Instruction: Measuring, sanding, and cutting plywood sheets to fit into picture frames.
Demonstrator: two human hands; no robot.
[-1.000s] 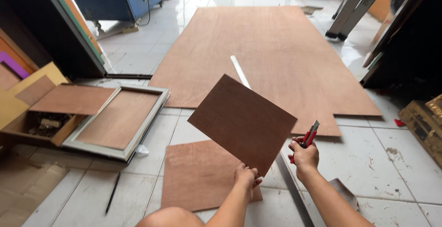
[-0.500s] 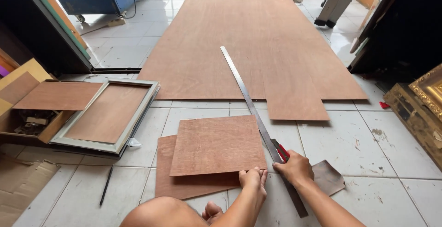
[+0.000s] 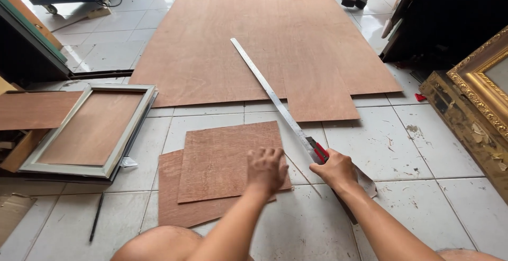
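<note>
My left hand [image 3: 266, 168] lies palm down on the right edge of a small rectangular plywood piece [image 3: 227, 158], which rests on a second piece of similar size [image 3: 177, 208] on the tiled floor. My right hand [image 3: 334, 168] grips a red utility knife [image 3: 318, 151] beside a long steel ruler [image 3: 270, 94]. The ruler runs diagonally from my right hand up onto a large plywood sheet [image 3: 264, 33] spread on the floor.
A silver picture frame with a plywood back [image 3: 90, 131] lies at the left, next to a cardboard box with another board [image 3: 32, 110]. An ornate gold frame [image 3: 476, 97] stands at the right. A black pencil [image 3: 96, 216] lies at the lower left.
The plywood piece held up in my left hand has been laid flat on the other piece. My right hand with the knife came down beside the ruler.
</note>
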